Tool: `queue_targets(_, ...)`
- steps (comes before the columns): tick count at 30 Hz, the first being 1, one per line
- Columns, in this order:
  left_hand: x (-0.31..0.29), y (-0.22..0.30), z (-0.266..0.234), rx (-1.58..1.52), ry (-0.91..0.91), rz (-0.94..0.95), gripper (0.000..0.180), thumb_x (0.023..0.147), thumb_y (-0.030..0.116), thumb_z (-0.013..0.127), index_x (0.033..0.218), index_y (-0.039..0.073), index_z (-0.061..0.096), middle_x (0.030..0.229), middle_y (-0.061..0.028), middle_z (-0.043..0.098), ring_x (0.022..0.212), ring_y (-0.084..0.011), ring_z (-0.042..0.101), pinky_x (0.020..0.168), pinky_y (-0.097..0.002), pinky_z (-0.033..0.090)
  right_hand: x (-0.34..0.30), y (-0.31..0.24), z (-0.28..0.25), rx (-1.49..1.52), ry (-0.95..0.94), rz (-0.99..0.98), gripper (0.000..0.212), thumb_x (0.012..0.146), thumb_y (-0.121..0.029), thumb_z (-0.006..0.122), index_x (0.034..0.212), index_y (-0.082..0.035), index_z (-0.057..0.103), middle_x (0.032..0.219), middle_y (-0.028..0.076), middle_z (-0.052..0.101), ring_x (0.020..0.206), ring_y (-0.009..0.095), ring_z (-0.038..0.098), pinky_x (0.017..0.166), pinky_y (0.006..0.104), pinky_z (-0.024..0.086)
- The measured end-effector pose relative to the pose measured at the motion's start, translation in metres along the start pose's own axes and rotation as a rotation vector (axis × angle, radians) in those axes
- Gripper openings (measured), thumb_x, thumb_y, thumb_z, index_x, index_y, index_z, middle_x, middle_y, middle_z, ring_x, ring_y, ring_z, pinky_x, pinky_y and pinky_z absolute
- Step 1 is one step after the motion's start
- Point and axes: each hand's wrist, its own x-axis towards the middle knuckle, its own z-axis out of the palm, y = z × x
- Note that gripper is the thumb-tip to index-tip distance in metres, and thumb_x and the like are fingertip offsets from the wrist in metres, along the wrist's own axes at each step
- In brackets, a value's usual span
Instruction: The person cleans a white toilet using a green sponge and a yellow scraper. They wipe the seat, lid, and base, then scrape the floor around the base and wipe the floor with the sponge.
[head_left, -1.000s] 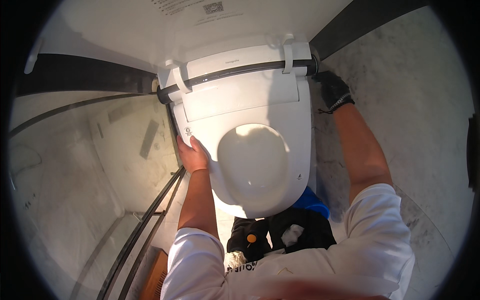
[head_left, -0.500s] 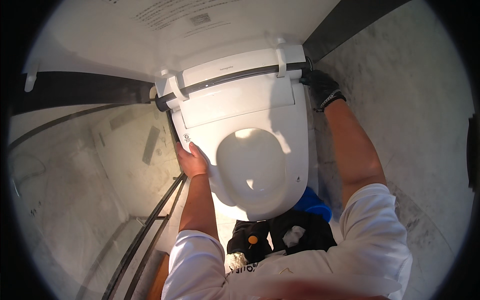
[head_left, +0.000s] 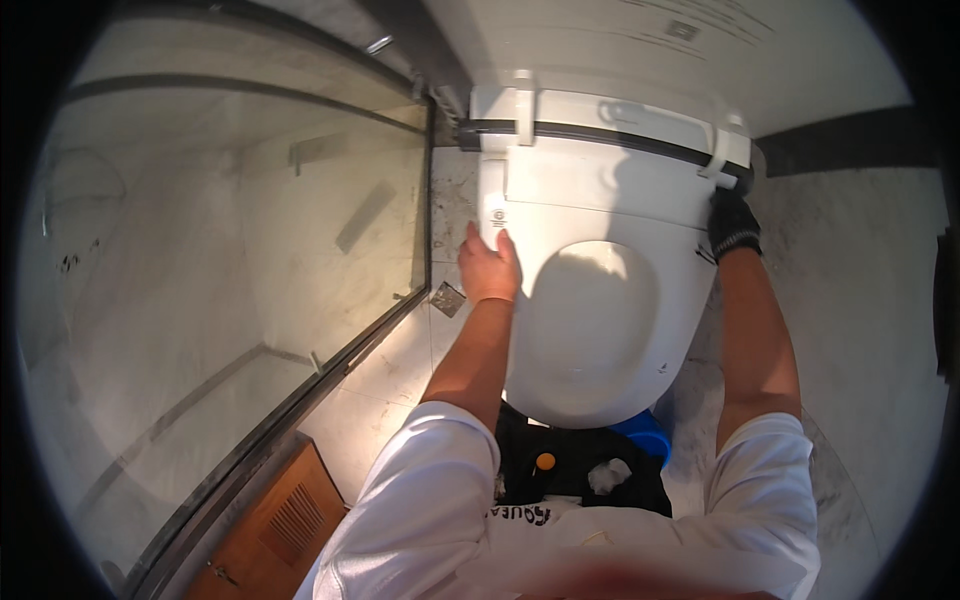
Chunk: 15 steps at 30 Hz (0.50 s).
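Glass fills the dark-framed shower screen (head_left: 300,220) left of the white toilet (head_left: 560,218), which stands in front of the person, between both forearms. At lower left is a brown louvred wooden panel (head_left: 265,520). Across the toilet's back runs a dark bar (head_left: 590,136); a blue container (head_left: 650,440) shows by its front right. The black-gloved right hand (head_left: 734,225) is near the bar's right end, its fingers too hidden to tell whether they grip. Bare, the left hand (head_left: 490,272) touches the toilet's left edge, thumb and forefinger parted.
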Motion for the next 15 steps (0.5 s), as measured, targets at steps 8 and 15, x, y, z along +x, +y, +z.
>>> queue_targets(8, 0.005, -0.015, 0.004, -0.103, -0.078, 0.067, 0.059, 0.081, 0.039, 0.051, 0.126, 0.004, 0.035, 0.114, -0.0235, 0.046, 0.100, -0.0402, 0.046, 0.084, -0.0477, 0.041, -0.050, -0.023, 0.021, 0.546, 0.102, 0.296, 0.027, 0.088, -0.020, 0.039, 0.101, -0.002, 0.055, 0.107, 0.019, 0.054, 0.101, 0.032, 0.051, 0.084, 0.0372, 0.041)
queue_targets(15, 0.014, -0.042, 0.005, -0.378, -0.159, 0.150, 0.064, 0.083, 0.029, 0.054, 0.132, 0.001, 0.024, 0.120, -0.0258, 0.039, 0.106, -0.0411, 0.042, 0.091, -0.0473, 0.035, -0.059, -0.178, 0.053, 0.864, 0.450, -0.139, 0.017, 0.087, -0.014, 0.042, 0.088, -0.002, 0.054, 0.087, 0.015, 0.055, 0.083, 0.030, 0.053, 0.076, 0.0360, 0.043)
